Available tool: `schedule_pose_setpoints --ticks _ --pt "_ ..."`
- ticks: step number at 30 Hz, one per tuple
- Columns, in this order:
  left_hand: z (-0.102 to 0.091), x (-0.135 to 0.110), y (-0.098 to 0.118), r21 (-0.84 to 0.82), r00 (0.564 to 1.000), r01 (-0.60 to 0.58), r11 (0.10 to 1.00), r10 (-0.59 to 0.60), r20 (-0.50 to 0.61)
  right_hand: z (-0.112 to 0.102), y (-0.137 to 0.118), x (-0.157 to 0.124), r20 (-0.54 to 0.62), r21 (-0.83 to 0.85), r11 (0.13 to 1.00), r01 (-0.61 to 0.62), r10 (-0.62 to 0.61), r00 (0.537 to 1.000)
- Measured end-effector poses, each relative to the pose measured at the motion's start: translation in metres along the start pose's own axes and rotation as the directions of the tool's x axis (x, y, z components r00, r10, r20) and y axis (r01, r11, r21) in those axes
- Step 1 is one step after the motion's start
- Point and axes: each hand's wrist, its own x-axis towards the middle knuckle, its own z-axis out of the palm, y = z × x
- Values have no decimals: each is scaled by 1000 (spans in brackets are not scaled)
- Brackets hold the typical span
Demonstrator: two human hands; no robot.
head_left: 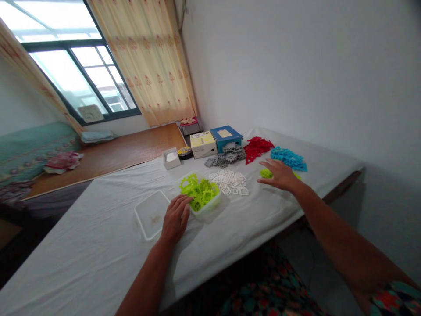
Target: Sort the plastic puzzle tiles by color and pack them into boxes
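Note:
A clear plastic container (210, 211) holds a heap of lime-green gear-shaped plastic pieces (200, 192). My left hand (176, 216) rests at its near left side, fingers loosely bent and their tips by the rim; whether they grip anything is hidden. At the right, my right hand (279, 174) hovers over a few more lime-green pieces (266, 173) on the cloth, thumb and fingers spread apart. Parts of those pieces are hidden beneath the palm. White lattice pieces (229, 181) lie between the container and my right hand.
Red pieces (257, 148), blue pieces (289, 159) and grey gear pieces (226, 156) lie in piles farther back. Behind stand a yellow-white box (204, 145), a blue box (226, 135), a small white box (171, 159) and a round tin (185, 152). A clear lid (153, 215) lies left.

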Motion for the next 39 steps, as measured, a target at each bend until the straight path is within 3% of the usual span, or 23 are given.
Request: schedule_pose_setpoints --ticks 3,7,14,19,28,39 --pt "0 2 1 7 1000 -7 1000 7 -14 8 41 -9 189 -87 993 -78 93 978" --pt "1 2 1 13 1000 -3 1000 3 -28 15 51 -7 306 -90 993 -78 102 947" --pt "2 1 -1 27 1000 5 1000 -4 -26 19 18 5 206 -66 998 -25 38 978" --pt "1 1 0 14 1000 5 1000 -5 -20 22 2 11 171 -141 990 10 15 985" --pt "1 -1 1 11 1000 18 1000 -18 -13 23 -2 24 212 -247 965 85 -31 977" --pt "0 1 3 15 1000 19 1000 -19 -6 24 11 34 175 -137 991 11 13 985"
